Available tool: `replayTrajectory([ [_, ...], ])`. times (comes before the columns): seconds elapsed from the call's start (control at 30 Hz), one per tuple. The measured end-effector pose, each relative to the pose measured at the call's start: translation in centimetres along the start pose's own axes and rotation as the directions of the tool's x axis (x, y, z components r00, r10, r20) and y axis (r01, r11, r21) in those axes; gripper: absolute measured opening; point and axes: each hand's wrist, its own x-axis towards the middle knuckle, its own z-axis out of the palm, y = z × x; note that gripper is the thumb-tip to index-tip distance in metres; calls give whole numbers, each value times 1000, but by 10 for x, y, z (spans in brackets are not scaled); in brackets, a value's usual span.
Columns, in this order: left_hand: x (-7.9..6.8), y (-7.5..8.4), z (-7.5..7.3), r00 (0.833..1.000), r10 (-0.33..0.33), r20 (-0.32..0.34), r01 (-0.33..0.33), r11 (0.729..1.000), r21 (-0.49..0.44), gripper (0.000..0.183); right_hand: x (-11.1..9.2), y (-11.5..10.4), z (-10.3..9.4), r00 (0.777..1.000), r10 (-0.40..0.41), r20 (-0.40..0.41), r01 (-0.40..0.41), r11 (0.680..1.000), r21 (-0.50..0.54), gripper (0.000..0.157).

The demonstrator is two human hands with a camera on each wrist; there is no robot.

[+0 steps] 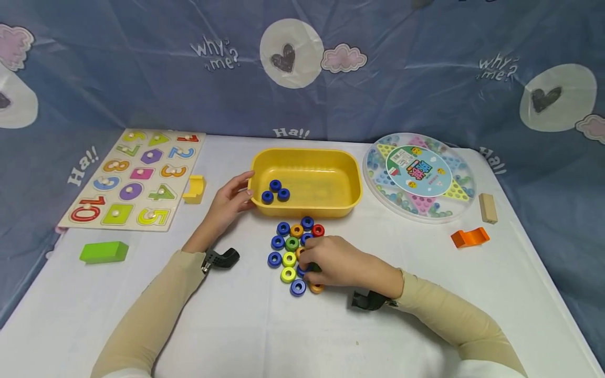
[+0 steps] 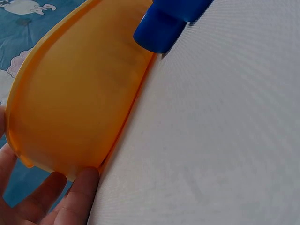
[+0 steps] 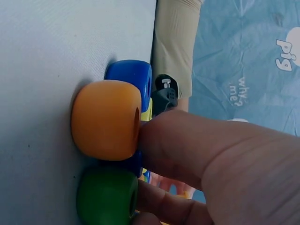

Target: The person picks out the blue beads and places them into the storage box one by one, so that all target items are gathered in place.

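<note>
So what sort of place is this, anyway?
Probably a play or activity table, perhaps one set up for filming. The clues are a number puzzle board, colourful rings and a patterned blue cloth as a backdrop.

- Left hand [image 1: 229, 198], right hand [image 1: 337, 261]: bare.
- Left sleeve [image 1: 156, 310], right sleeve [image 1: 446, 311]: beige, close-fitting.
- White fabric [image 1: 489, 369] above sleeves.
- Left wrist mount [image 1: 223, 259]: black, curved, silvery clasp.
- Right wrist mount [image 1: 367, 300]: black, angular.

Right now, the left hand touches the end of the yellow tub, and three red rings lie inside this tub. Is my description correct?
Not quite: the three rings inside the yellow tub are blue, not red, as the head view shows. The left hand does touch the tub's end.
</note>
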Motion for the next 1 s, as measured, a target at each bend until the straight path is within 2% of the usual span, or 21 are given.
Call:
replayTrajectory([
  [0.37, 1, -3, 0, 1000, -3, -4, 3, 1000, 3, 50, -1, 1, -2, 1000, -5, 25, 4, 999, 35, 7],
  [0.57, 1, -3, 0, 1000, 6, -2, -6, 1000, 2, 50, -3, 6, -11, 1000, -19, 2, 18, 990, 136, 5],
  [0.73, 2, -3, 0, 1000, 4, 0, -4, 1000, 1, 50, -3, 15, -23, 998, 6, -57, 10, 962, 272, 4],
  [0.83, 2, -3, 0, 1000, -2, -2, 2, 1000, 0, 50, -1, 24, -34, 992, 51, -112, -12, 946, 325, 8],
  [1.0, 1, -4, 0, 1000, 1, -4, -1, 1000, -6, 50, 14, 47, -58, 958, 128, -256, -22, 925, 379, 15],
])
